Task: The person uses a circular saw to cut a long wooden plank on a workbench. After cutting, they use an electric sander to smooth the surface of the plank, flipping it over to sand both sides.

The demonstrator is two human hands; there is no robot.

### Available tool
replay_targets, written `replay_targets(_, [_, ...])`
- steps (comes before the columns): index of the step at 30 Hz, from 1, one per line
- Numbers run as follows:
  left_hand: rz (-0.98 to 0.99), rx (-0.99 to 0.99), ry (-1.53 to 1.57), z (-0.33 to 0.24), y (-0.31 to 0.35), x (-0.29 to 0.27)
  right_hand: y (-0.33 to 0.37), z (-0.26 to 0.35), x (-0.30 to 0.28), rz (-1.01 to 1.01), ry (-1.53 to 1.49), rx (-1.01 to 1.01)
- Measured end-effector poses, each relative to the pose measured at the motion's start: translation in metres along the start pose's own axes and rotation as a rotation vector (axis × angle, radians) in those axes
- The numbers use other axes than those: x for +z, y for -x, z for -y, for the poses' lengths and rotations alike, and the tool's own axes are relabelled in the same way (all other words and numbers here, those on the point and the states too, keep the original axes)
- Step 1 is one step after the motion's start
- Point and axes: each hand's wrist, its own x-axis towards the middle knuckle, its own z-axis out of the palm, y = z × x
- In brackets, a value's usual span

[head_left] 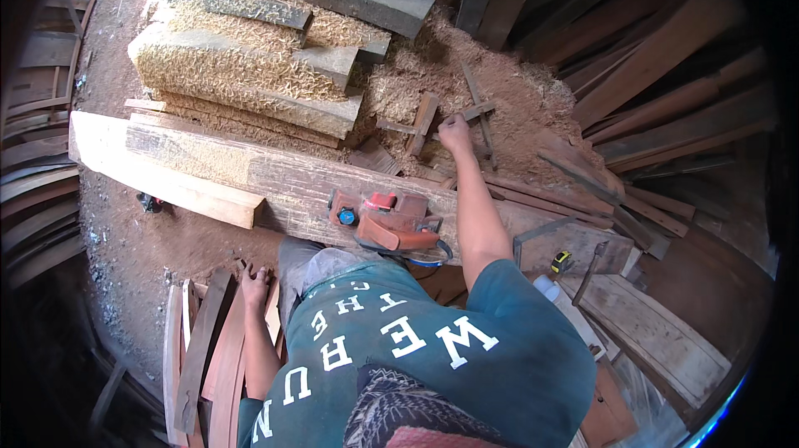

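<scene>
A thin wooden stick [478, 111] lies on the sawdust heap [433, 65] beyond the workbench, crossed by a shorter strip, and the right hand [454, 131] reaches it with the arm stretched out nearly straight from the shoulder, forearm passing over the far edge of the long plank [275, 177]. The fingers are curled at the near end of the stick and seem to close on it (the grip itself is too small to make out clearly). A short flat offcut [423, 121] rests just beside the hand, to its left. The left hand [255, 287] hangs low at the person's left side, arm bent a little, fingers spread and resting on the top ends of reddish curved slats [218, 348] that stand leaning together; it presses on them rather than grasping. Between the two arms, on the long plank directly in front of the person's body, sits a red and orange electric planer [384, 223], touched by neither hand. A paler board [158, 169] lies slanted across the plank's left end. Behind it, thick curved timber blocks [250, 73] are stacked and coated in shavings. To the right, near the plank's end, a small yellow tape measure [562, 261] lies beside a white bottle [547, 286], with dark planks [666, 107] piled beyond.
</scene>
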Motion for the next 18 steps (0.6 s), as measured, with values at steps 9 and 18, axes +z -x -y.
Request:
replay_targets(9, [0.149,0.055,-0.08,-0.028,0.039,0.031,0.013,-0.091,0.008,0.279,0.589,0.104])
replay_targets(18, [0.027,0.23,-0.35,-0.006,0.004,0.025,0.015,-0.178,0.013,0.136,0.194,0.106])
